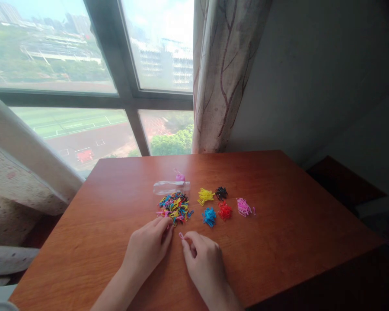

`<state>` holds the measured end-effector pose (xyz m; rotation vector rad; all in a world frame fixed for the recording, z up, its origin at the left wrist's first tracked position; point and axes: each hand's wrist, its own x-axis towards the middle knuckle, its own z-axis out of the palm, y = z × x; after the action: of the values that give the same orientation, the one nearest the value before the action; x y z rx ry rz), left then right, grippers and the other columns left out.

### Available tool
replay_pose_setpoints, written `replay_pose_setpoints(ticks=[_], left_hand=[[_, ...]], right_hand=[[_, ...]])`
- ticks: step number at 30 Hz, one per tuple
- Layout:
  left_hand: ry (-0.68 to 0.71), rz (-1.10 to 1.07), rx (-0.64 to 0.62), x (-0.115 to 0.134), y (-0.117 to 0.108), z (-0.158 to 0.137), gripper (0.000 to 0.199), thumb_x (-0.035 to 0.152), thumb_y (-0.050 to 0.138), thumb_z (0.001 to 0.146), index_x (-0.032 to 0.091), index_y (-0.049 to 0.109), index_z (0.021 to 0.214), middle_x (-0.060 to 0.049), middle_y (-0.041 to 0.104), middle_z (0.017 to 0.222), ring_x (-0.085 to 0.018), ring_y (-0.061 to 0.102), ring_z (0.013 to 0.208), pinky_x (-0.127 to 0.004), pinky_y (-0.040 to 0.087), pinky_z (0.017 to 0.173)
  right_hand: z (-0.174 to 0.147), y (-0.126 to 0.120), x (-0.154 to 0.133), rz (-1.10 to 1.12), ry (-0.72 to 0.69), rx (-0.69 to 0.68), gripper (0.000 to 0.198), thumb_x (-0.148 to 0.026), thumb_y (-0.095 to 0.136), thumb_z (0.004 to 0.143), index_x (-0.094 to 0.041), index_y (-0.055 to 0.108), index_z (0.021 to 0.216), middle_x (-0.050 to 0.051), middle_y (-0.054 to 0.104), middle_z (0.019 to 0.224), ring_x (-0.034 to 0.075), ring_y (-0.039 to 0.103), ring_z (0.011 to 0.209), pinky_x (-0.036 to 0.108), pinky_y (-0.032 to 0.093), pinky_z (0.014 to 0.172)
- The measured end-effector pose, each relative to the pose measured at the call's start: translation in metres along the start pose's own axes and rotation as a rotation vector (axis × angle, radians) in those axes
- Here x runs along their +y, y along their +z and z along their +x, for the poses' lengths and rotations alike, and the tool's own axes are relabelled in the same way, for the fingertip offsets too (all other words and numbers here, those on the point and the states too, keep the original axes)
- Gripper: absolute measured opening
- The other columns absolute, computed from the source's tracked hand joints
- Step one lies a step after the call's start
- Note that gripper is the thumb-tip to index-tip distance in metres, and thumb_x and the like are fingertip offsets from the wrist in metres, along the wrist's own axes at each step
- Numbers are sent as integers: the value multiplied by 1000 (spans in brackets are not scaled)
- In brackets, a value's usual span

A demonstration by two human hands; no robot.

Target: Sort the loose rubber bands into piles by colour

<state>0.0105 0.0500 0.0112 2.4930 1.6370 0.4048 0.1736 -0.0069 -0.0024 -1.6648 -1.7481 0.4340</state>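
Observation:
A mixed pile (178, 206) of small looped plastic pieces, like little clips, lies on the table in several colours. My left hand (149, 242) is at the pile's near edge, fingers curled and pinched together; what is between the fingertips is hidden. To its right, my right hand (203, 255) pinches one pink looped clip (181, 236) between thumb and forefinger, just above the table. Beyond it are single-colour heaps: a blue heap (209, 217), a red heap (224, 211), a yellow heap (205, 196), a black heap (221, 193) and a pink heap (243, 207).
A clear bottle (168, 187) lies on its side behind the mixed pile, with a purple-pink cap (180, 176) just beyond it. A lone pink clip (254, 211) sits right of the pink heap. The wooden table (294, 242) reaches to a window and a curtain (227, 73).

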Motion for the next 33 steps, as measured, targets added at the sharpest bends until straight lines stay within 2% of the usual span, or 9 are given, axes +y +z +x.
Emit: replay_pose_setpoints(ticks=[5, 8, 12, 16, 19, 23, 27, 33], left_hand=[[0, -83, 86, -4, -2, -2, 17, 28, 45, 93, 25, 61, 95, 1, 71, 82, -16, 68, 70, -23, 43, 59], [12, -121, 113, -5, -5, -2, 18, 30, 45, 93, 24, 62, 94, 2, 70, 77, -14, 66, 66, -22, 43, 58], [33, -149, 112, -4, -5, -3, 17, 28, 45, 92, 24, 62, 93, 1, 70, 80, -14, 65, 66, -22, 43, 59], [74, -159, 71, -3, -2, -3, 17, 25, 44, 92, 24, 61, 91, 1, 70, 81, -13, 62, 62, -21, 41, 57], [90, -167, 52, -2, -1, -3, 17, 23, 43, 92, 24, 60, 90, 1, 70, 81, -12, 62, 63, -21, 41, 58], [102, -170, 13, -1, 0, -3, 17, 21, 43, 93, 24, 60, 89, 1, 69, 82, -12, 62, 66, -20, 41, 59], [101, -195, -16, 0, 1, -3, 17, 19, 45, 91, 25, 61, 93, 1, 69, 84, -13, 63, 68, -20, 43, 61], [107, -207, -21, 2, 0, -3, 18, 19, 45, 89, 24, 62, 92, 0, 70, 83, -12, 61, 62, -20, 42, 58]], right_hand=[[-3, -2, 1, 53, 20, 17, 23, -30, 49, 98, -23, 64, 82, -1, 64, 66, 13, 59, 58, 22, 33, 59], [-4, -10, 13, 57, 37, 53, 26, -32, 48, 98, -23, 66, 82, -1, 63, 64, 13, 58, 55, 22, 35, 57], [0, -39, 50, -40, 84, 177, 33, -42, 47, 97, -21, 69, 84, -1, 61, 59, 13, 56, 51, 22, 37, 55], [10, -77, 95, -237, 177, 300, 45, -54, 44, 95, -20, 71, 85, 2, 61, 58, 16, 57, 51, 25, 38, 55], [16, -95, 120, -317, 236, 359, 52, -60, 41, 92, -19, 72, 86, 6, 67, 65, 18, 61, 55, 26, 39, 55], [19, -101, 136, -323, 289, 363, 54, -63, 41, 90, -19, 72, 88, 7, 69, 68, 20, 63, 59, 28, 39, 57], [22, -100, 140, -313, 317, 344, 50, -60, 43, 90, -20, 72, 90, 6, 68, 67, 20, 63, 60, 28, 39, 58], [25, -105, 145, -324, 376, 341, 48, -59, 43, 89, -20, 73, 91, 7, 70, 71, 20, 63, 60, 28, 38, 56]])
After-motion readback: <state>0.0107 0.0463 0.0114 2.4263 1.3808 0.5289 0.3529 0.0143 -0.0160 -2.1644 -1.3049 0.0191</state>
